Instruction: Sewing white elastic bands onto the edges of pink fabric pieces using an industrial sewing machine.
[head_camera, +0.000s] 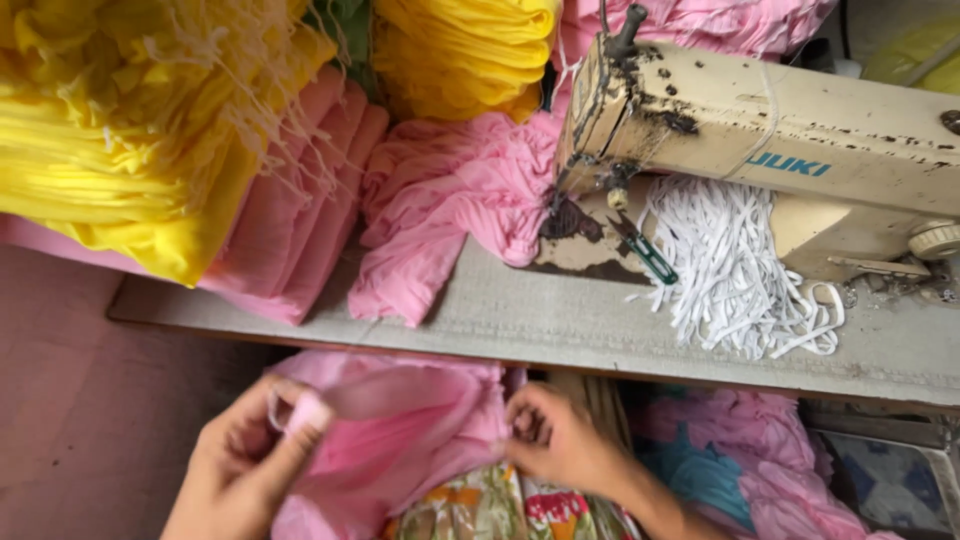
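Open strip of grey table top (520, 320) along the near edge, between hanging pink cloth (440, 215) and white elastic heap (740, 270); passable. Left end blocked by folded pink stack (300, 210) under yellow fabric pile (110, 130). Back blocked by second yellow bundle (460, 50). Right half taken by cream sewing machine (800, 140); green-handled snips (645, 250) just beside the elastic. Below the edge, pink garment (400, 430) filling the space between left hand (245, 465) and right hand (560, 440).
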